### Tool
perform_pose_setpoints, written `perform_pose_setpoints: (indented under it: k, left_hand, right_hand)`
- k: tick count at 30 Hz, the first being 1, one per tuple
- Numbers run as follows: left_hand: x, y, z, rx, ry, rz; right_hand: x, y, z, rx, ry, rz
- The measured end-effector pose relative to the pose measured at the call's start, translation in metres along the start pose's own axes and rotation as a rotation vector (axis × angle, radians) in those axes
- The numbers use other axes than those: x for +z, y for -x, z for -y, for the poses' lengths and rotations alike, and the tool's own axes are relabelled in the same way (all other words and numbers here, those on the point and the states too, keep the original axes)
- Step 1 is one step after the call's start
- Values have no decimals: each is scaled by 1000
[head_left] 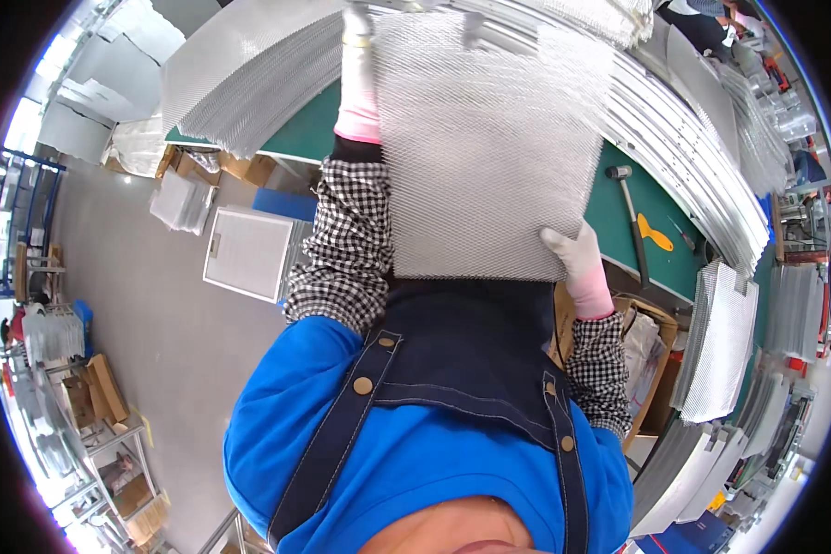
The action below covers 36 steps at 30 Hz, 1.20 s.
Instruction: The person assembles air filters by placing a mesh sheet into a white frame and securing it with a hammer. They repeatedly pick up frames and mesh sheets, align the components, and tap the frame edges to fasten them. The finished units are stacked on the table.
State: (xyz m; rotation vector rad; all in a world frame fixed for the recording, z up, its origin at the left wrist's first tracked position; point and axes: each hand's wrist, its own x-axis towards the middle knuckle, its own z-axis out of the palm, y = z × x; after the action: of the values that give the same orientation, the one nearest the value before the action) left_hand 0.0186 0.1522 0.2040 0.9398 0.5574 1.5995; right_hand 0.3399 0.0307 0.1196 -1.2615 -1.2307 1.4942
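Observation:
A silver metal mesh sheet (485,166) is in front of me, its near edge close to my apron. My left hand (358,78), in a white glove with a pink cuff, reaches far along the sheet's left side and holds that edge near the far corner. Its fingertips are small and hard to make out. At the near right corner, my right hand (578,257), gloved the same way, grips the sheet with the thumb on top; the other fingers are mostly hidden underneath.
On the green table (619,222) to the right lie a hammer (630,217), a yellow scraper (656,233) and long metal strips (683,138). Stacked mesh sheets (258,88) curve along the far left. A framed filter panel (249,251) stands at left; an open carton (651,360) is below right.

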Motion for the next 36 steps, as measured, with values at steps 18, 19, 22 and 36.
perform_pose_setpoints:
  k: [18, 19, 22, 36]
  left_hand:
    - [22, 109, 62, -536, 353, 703]
    - [24, 113, 54, -563, 334, 686]
    - [24, 112, 60, -485, 404, 814]
    - [25, 81, 77, -544, 183, 504]
  right_hand:
    - [-127, -61, 20, -43, 645, 228]
    - [-101, -84, 43, -91, 694, 184]
    - [-68, -150, 51, -234, 940, 145]
    - [-131, -101, 63, -300, 692, -257]
